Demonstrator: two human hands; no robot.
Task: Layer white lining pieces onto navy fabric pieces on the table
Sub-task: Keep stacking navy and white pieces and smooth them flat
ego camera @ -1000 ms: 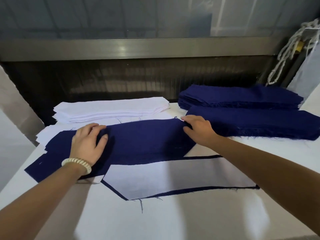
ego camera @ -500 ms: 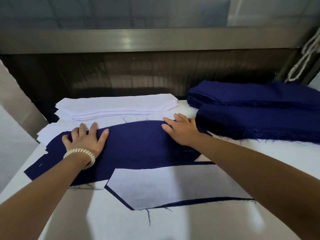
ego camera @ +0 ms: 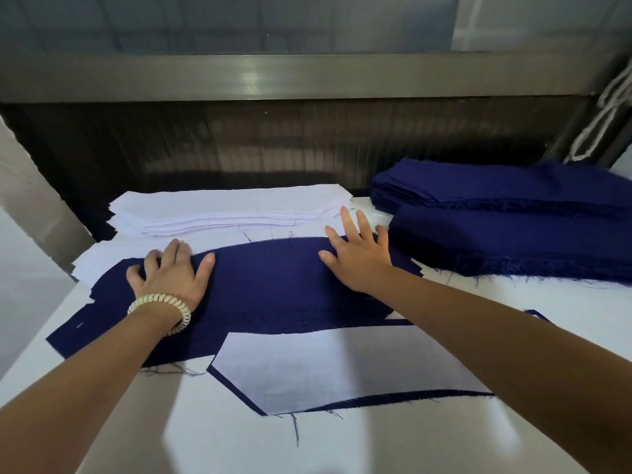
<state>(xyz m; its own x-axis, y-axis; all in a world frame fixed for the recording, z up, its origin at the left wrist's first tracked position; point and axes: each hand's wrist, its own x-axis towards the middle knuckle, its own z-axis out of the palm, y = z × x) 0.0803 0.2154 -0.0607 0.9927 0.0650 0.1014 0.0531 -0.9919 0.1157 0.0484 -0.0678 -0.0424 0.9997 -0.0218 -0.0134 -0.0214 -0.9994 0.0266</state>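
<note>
Right hand (ego camera: 359, 263) flat on navy piece (ego camera: 273, 289)

White desk (ego camera: 239, 446); far left, stack of white lining pieces (ego camera: 232, 210); far right, navy stacks (ego camera: 513, 227); centre, spread navy piece (ego camera: 273, 285); nearest, white lining (ego camera: 342, 367) over navy.

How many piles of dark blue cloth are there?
2, both at the right: the back navy pile by the far edge, the front navy pile just before it. More may lie out of frame.
</note>
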